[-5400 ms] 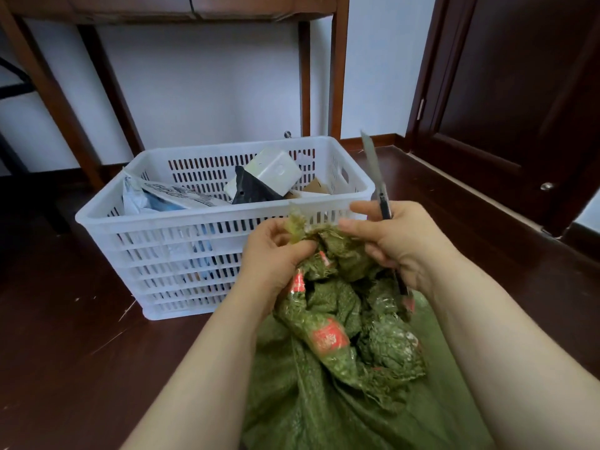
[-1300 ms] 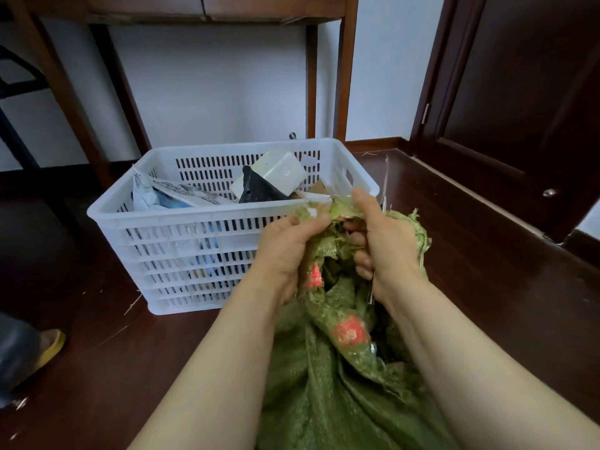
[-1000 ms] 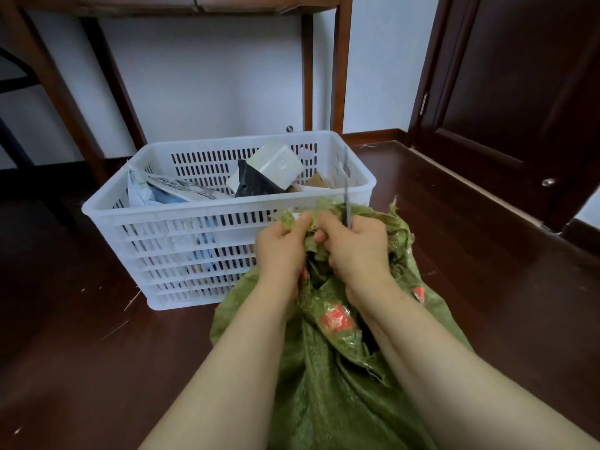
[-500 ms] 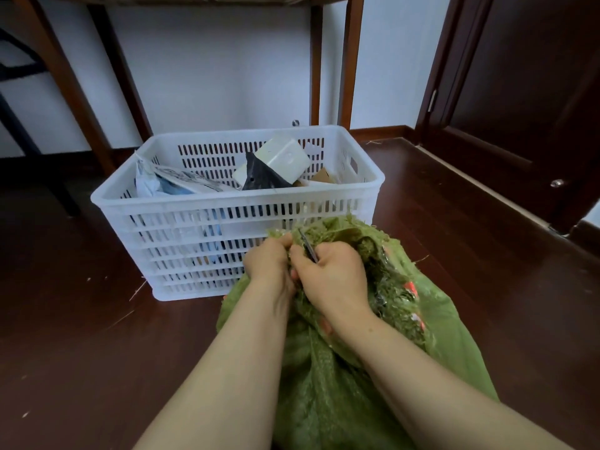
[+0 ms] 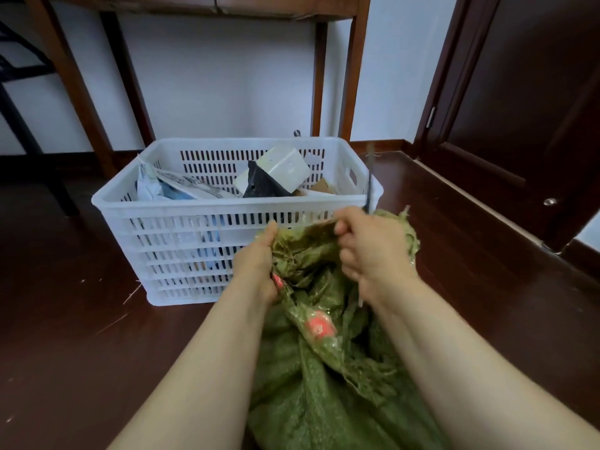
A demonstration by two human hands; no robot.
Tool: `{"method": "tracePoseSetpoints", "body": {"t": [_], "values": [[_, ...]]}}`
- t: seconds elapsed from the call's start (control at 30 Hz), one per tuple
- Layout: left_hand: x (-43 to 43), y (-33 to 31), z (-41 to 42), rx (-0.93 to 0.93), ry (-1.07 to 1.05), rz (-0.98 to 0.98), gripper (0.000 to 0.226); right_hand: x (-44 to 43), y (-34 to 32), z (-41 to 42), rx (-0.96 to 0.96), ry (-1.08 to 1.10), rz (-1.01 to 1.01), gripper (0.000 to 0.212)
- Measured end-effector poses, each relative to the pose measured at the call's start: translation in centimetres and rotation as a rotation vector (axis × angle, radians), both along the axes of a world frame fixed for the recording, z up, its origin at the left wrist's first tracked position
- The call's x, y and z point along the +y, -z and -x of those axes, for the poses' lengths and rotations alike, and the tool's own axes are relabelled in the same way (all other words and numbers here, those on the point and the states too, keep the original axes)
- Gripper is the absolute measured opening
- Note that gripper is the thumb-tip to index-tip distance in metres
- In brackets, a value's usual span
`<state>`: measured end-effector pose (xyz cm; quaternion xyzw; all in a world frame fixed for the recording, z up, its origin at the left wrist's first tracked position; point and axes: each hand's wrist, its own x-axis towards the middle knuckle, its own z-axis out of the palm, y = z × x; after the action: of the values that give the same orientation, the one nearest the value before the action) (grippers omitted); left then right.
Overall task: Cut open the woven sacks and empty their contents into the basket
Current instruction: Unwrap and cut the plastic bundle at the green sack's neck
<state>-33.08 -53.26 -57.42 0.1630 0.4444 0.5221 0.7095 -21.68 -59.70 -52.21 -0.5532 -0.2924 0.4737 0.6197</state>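
A green woven sack [image 5: 305, 384] with red-marked tape stands on the dark floor in front of me, its frayed mouth bunched at the top. My left hand [image 5: 258, 264] grips the left side of the mouth. My right hand [image 5: 373, 251] clutches the right side together with a thin knife [image 5: 369, 177], whose blade points up past the basket's rim. Just beyond the sack sits the white slatted plastic basket [image 5: 181, 228], holding a white box, a black piece, brown card and printed bags.
Legs of a wooden table [image 5: 352, 79] rise behind the basket against a white wall. A dark wooden door [image 5: 535, 102] stands to the right. Black chair legs [image 5: 22, 125] are at the far left. Dark wooden floor [image 5: 81, 336] surrounds everything.
Both hands have risen and drawn apart, spreading the sack's mouth. The knife blade, tucked low between the hands half a second ago, now points straight up.
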Motion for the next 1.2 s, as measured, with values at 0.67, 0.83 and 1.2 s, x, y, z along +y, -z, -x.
{"method": "tracePoseSetpoints", "body": {"t": [0.67, 0.83, 1.2], "values": [[-2.8, -3.0, -2.2, 0.236, 0.322, -0.601, 0.022, -0.2, -0.9, -5.2, -0.275, -0.041, 0.014, 0.019], [-2.4, -2.6, -1.9, 0.390, 0.392, -0.663, 0.019, 0.5, 0.0, -5.0, -0.222, 0.073, -0.025, 0.037], [-2.6, -4.4, -2.8, 0.713, 0.188, -0.663, 0.032, 0.6, 0.0, -3.9, -0.285, 0.019, -0.081, 0.037]]}}
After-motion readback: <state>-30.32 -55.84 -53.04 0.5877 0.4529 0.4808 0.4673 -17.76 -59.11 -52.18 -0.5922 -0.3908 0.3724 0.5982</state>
